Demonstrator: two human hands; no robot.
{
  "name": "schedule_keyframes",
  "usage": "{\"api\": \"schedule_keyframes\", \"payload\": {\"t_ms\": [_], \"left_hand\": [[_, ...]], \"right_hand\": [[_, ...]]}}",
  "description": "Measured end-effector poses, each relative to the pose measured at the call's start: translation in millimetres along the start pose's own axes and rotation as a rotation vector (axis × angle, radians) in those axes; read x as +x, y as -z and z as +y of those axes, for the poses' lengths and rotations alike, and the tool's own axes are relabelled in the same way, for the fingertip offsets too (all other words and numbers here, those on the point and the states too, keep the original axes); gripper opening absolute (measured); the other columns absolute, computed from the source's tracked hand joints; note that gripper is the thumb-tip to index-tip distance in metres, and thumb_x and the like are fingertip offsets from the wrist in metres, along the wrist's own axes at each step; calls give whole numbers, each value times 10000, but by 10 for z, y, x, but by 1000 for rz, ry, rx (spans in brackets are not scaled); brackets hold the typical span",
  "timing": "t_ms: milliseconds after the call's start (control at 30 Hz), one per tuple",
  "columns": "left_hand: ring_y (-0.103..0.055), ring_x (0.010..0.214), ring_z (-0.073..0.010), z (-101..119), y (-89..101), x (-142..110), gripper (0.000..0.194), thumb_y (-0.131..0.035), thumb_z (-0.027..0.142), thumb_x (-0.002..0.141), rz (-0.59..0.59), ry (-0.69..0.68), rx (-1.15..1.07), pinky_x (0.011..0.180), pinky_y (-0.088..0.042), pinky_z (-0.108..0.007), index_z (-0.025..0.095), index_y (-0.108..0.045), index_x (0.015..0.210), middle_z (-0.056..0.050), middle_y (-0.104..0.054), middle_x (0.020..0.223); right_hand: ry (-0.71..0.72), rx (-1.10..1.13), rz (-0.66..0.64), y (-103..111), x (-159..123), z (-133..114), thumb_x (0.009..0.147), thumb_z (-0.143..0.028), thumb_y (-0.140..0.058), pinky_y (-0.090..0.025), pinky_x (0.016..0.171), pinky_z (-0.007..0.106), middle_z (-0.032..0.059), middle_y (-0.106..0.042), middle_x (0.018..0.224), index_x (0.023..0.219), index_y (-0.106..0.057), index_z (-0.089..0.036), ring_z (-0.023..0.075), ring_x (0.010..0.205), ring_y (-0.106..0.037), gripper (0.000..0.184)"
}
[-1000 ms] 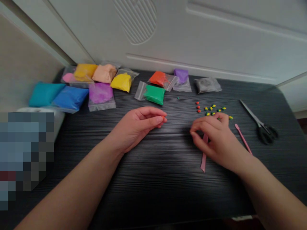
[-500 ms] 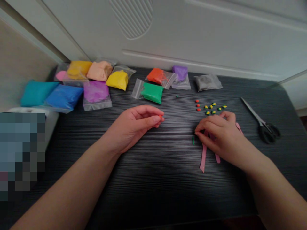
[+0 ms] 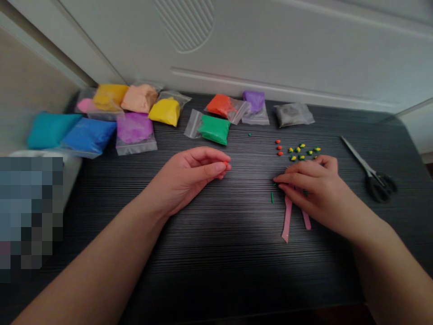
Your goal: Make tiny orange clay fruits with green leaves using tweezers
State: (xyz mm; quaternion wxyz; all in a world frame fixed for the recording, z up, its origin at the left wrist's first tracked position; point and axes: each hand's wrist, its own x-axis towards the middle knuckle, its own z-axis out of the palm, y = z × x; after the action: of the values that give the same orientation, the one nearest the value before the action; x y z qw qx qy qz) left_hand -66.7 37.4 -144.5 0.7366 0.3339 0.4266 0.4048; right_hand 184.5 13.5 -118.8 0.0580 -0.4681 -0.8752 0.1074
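My left hand [image 3: 198, 178] pinches a small orange ball of modelling clay [image 3: 225, 164] between thumb and forefinger, above the dark table. Over at the right, my right hand [image 3: 309, 185] is low over two pink plastic clay tools [image 3: 287, 221], covering their upper parts. A tiny bit of green clay [image 3: 274, 183] shows at its thumb and forefinger tips. Just below those fingertips lies a thin green clay strip [image 3: 272, 197]. Beyond the hand sit three small orange clay pieces [image 3: 279, 148] in a column and several tiny yellow-and-green clay pieces [image 3: 298, 149].
Scissors with black handles [image 3: 375, 178] lie at the right. Along the back are bags of clay: green [image 3: 214, 129], orange [image 3: 219, 105], purple [image 3: 254, 102], grey [image 3: 292, 114], yellow [image 3: 165, 111], blue [image 3: 89, 136] and others. A green crumb [image 3: 250, 134] lies near the green bag.
My right hand's thumb and forefinger have parted slightly, and the hand has shifted a little, showing a green bit at the tips. The left hand keeps its pinch on the orange ball.
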Motion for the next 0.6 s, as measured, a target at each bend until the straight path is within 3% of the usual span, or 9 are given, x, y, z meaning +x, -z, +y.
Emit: {"api": "schedule_keyframes", "payload": {"t_ms": [267, 367, 467, 600], "left_hand": [[-598, 679, -84, -4, -11, 0, 126, -670, 120, 641, 8, -11, 4, 691, -456, -176, 158, -665, 761, -12, -662, 718], [-594, 681, -81, -4, -9, -4, 127, -671, 119, 640, 2, -10, 1, 693, -451, -173, 157, -666, 761, -12, -661, 720], [-589, 674, -81, -5, -3, -7, 135, -676, 115, 634, -5, -6, 2, 684, -448, -175, 154, -668, 763, -17, -662, 723], [-584, 663, -80, -4, 4, -4, 141, -676, 115, 634, -11, -7, 3, 679, -445, -180, 151, -668, 769, -21, -662, 722]], "right_hand": [[20, -73, -36, -57, 45, -18, 839, -233, -451, -220, 850, 422, 8, -624, 844, 864, -589, -236, 177, 840, -529, 141], [-4, 14, 3, -53, 47, -54, 835, -214, -443, -257, 846, 409, 13, -619, 854, 841, -555, -204, 165, 818, -533, 112], [-89, 263, 63, -14, 21, -120, 807, -206, -478, -345, 800, 365, 19, -613, 846, 842, -542, -197, 155, 796, -540, 74], [-259, 860, 127, 29, -21, -223, 775, -217, -536, -443, 647, 288, 21, -597, 828, 821, -529, -213, 146, 755, -557, 47]]}}
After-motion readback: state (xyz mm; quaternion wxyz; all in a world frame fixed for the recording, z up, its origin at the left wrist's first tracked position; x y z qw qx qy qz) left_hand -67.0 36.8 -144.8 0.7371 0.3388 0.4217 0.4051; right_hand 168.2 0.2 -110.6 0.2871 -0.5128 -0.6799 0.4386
